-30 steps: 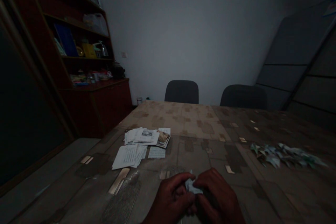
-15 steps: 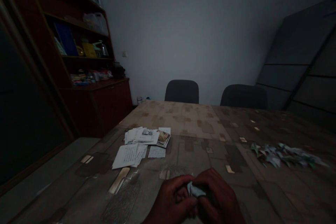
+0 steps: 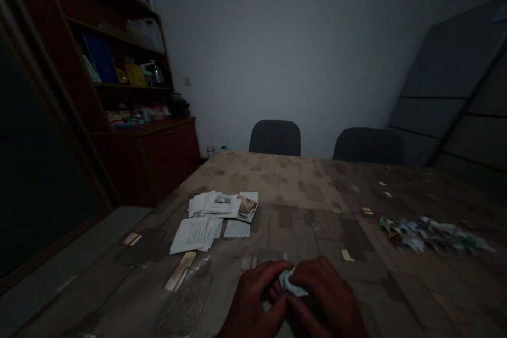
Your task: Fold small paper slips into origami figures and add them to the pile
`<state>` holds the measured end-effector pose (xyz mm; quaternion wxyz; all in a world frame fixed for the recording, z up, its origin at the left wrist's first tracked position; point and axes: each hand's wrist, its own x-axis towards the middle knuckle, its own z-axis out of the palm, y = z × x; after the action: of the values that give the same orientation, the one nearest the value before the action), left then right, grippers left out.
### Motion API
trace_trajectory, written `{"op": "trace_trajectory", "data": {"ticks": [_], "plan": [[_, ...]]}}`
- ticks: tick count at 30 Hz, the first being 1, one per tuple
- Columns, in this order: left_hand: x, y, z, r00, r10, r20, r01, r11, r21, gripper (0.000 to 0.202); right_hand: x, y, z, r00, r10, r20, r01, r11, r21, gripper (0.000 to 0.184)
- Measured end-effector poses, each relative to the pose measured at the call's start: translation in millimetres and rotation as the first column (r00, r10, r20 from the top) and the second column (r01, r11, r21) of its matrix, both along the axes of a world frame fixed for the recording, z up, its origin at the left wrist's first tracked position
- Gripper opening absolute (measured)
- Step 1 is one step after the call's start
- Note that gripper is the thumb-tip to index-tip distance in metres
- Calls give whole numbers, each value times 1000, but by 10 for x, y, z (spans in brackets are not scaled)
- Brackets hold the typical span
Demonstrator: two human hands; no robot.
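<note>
Together, the left hand (image 3: 255, 301) and right hand (image 3: 327, 296) curl closed, gripping a small folded pale paper (image 3: 291, 284) between them.

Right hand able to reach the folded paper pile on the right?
Probably yes, once it lets go: the right hand is on the small folded paper with the left hand, and nothing shows between it and the folded paper pile on the tabletop.

The left hand (image 3: 253, 301) and the right hand (image 3: 327, 298) are bare, with round fingers (image 3: 315, 273) and smooth backs. It is too dark to see small marks. The wrists go out of view.
</note>
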<state>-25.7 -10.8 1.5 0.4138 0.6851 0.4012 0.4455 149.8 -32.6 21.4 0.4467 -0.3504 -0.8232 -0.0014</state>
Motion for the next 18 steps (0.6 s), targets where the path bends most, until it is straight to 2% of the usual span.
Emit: {"op": "trace_trajectory", "data": {"ticks": [4, 11, 15, 18], "plan": [[5, 6, 7, 999, -29, -27, 31, 998, 57, 48, 9, -2, 9, 1000, 6, -3, -6, 1000, -11, 21], [40, -5, 22, 999, -17, -28, 19, 997, 75, 44, 27, 7, -33, 999, 38, 12, -38, 999, -9, 23], [45, -12, 34, 995, -90, -38, 92, 994, 67, 41, 34, 12, -61, 999, 30, 33, -29, 999, -14, 16], [53, 2, -30, 992, -123, -42, 123, 992, 10, 39, 12, 15, -55, 999, 7, 35, -7, 1000, 7, 14]]}}
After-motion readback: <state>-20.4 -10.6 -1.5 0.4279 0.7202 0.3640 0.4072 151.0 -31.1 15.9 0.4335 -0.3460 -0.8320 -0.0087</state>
